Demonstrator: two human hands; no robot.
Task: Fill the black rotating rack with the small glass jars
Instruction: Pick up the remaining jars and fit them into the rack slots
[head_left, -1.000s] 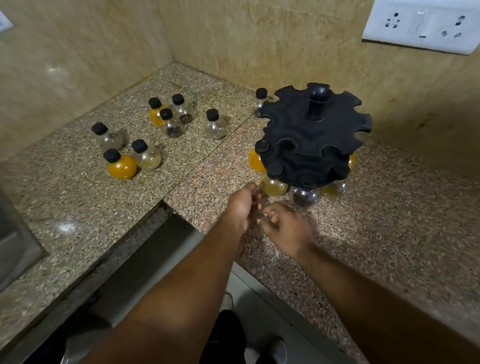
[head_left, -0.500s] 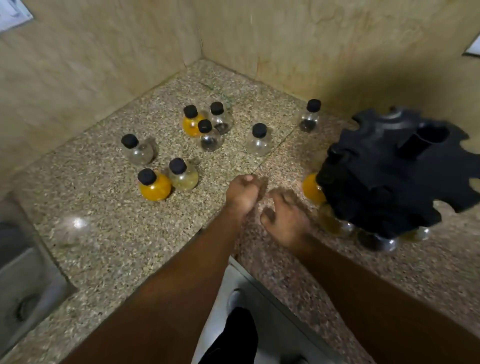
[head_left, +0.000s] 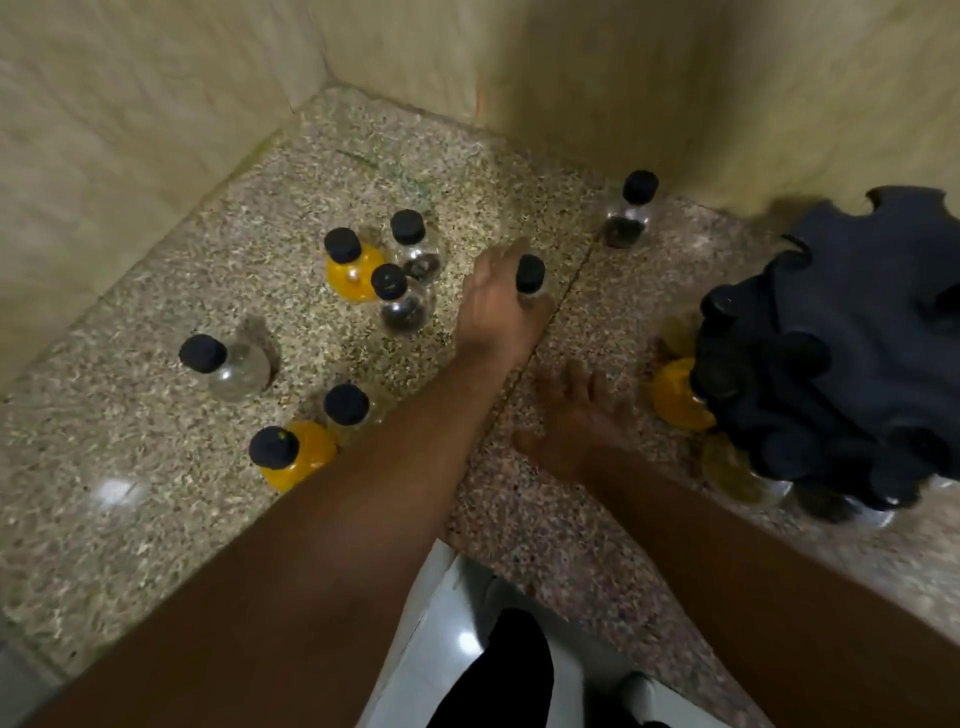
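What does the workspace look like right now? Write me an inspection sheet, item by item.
Surface: speckled granite counter set in a corner, with a seam running across it.
Job's things: black rotating rack at right, several jars hanging under it; seven loose jars stand on the counter, plus the clear jar at the left hand.
Clutter: nothing seen.
Grippers: left hand wrapped around the clear jar's body, cap showing above; right hand empty, fingers spread, near the rack.
Cables: nothing seen.
Surroundings: beige tiled walls; pale floor below the counter edge.
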